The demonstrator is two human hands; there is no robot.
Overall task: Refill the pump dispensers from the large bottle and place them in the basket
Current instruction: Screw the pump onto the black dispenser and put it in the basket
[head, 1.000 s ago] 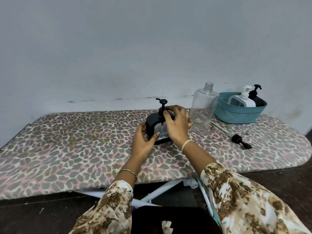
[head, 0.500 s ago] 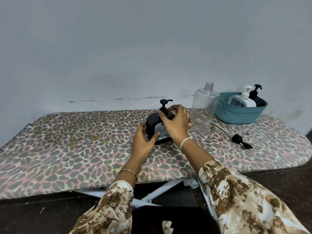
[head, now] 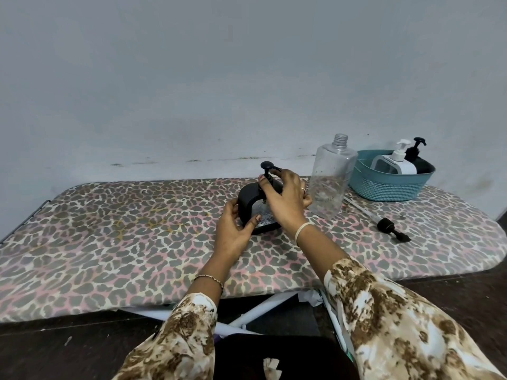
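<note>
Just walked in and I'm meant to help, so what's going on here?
A person is fitting the pump onto a black dispenser on the ironing board. The left hand steadies its body; the right hand grips the pump collar. The large clear bottle stands uncapped beside it, its pump lying loose. Two dispensers already sit in the teal basket.

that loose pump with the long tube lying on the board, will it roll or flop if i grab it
The loose pump lies on its side, and its round collar could let it roll. Its nozzle sticks out sideways, which would probably stop the roll soon. The thin clear tube looks slender, so it may bend or swing if lifted by the head.
</note>
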